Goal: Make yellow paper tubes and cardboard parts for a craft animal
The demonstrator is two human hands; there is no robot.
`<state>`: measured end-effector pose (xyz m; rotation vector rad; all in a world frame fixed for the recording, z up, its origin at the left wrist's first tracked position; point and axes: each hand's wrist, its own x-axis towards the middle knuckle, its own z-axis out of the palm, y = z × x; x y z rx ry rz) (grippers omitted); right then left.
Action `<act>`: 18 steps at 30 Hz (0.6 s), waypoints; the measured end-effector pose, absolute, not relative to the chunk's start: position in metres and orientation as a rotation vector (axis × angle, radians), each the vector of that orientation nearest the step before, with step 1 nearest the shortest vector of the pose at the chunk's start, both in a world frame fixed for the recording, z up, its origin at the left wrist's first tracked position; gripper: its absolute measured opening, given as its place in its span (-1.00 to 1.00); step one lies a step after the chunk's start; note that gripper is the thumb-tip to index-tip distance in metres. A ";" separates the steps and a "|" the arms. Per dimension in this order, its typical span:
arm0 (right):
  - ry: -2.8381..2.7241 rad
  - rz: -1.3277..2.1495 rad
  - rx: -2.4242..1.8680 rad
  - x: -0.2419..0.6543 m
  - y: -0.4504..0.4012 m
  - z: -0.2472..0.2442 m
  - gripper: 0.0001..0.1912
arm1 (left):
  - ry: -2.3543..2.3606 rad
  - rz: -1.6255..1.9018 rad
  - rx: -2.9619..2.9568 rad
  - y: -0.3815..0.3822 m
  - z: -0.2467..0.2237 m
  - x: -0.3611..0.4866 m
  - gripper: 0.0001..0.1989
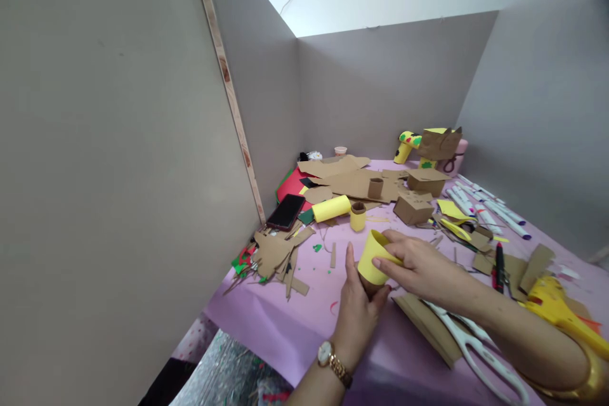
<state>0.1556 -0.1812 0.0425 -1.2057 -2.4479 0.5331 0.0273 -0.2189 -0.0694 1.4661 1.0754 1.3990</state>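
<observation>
My left hand [359,307] is wrapped round the lower, brown part of a short cardboard tube [372,261] covered above in yellow paper. At the tube's upper right rim, my right hand [419,260] pinches the yellow paper, with some fingers inside the opening. The tube is tilted, and its bottom is hidden by my left hand. Just beyond it stands a smaller yellow and brown tube [358,217]. A rolled yellow paper tube [332,208] lies to the left of that one. White-handled scissors [476,349] and a folded piece of cardboard [431,330] lie under my right forearm.
Cardboard scraps [276,257] and a phone [286,211] lie at the left. Small cardboard boxes [413,208] and a yellow-spotted construction [410,139] stand farther back. Markers [499,212] and a yellow glue gun [552,301] are at the right. Grey partitions [380,89] enclose the purple-covered table [285,323].
</observation>
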 end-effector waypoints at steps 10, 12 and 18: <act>-2.482 0.477 -1.236 0.153 -0.184 0.046 -0.68 | 1.076 1.381 1.481 -0.218 -0.074 0.027 -0.11; -2.476 0.460 -1.247 0.150 -0.185 0.046 -0.67 | 1.122 1.362 1.489 -0.218 -0.074 0.027 -0.13; -2.468 0.460 -1.251 0.152 -0.185 0.043 -0.68 | 1.180 1.375 1.559 -0.219 -0.068 0.028 -0.58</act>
